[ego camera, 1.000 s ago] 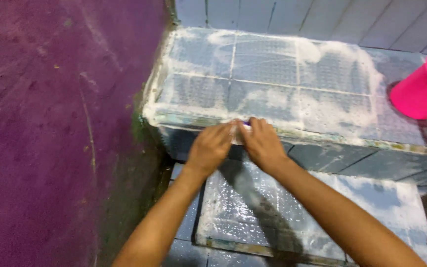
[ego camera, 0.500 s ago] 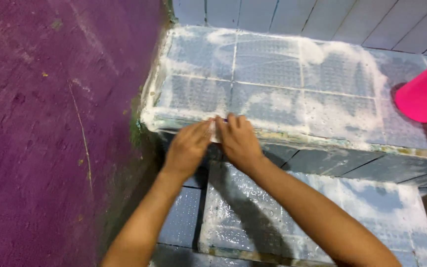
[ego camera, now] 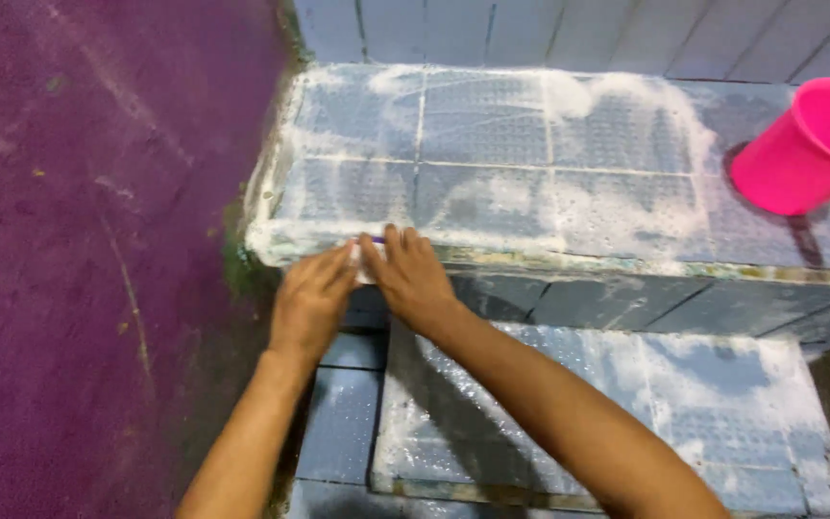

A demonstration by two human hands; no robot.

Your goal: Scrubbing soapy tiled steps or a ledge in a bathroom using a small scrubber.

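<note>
Both hands press side by side on a small white scrubbing brush with a purple edge [ego camera: 361,259], the left hand [ego camera: 311,300] at its 8 o'clock and the right hand [ego camera: 410,279] at its 4 o'clock, fingers curled over it so that only a sliver shows between them. The brush sits against the front lip of the upper blue tiled step covered in white soap foam [ego camera: 492,154], close to that step's left end beside the rough purple wall [ego camera: 79,240]. A bright pink plastic bucket [ego camera: 804,144] lies tilted at the step's 3 o'clock end, well apart from the hands, and a lower wet tiled step [ego camera: 722,404] lies at 6 o'clock under the forearms.
</note>
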